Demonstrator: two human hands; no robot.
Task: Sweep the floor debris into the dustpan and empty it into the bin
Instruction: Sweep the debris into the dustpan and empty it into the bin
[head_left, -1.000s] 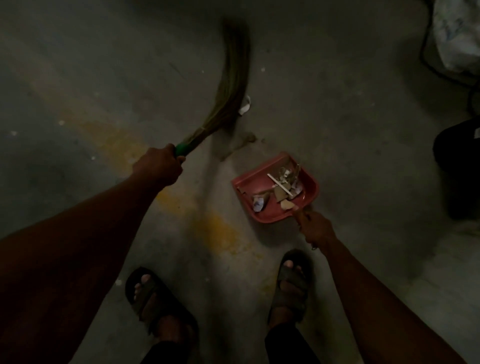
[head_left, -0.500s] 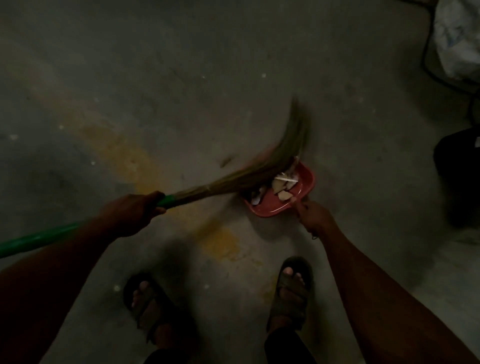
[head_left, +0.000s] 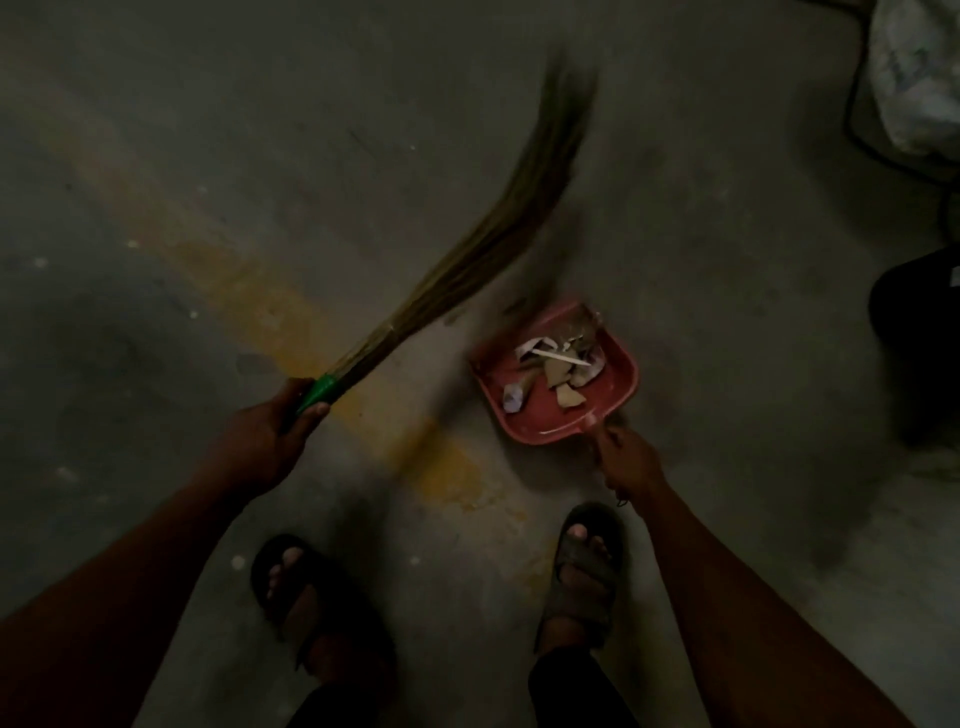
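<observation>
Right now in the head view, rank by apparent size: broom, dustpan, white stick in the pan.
1. broom, longest by far
2. dustpan
3. white stick, smallest, lying among the debris

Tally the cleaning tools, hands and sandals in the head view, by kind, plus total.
Broom: 1, gripped by the left hand
Dustpan: 1, red, holding scraps, its handle held by the right hand
Hands: 2
Sandals: 2, left and right
Total: 6
</observation>
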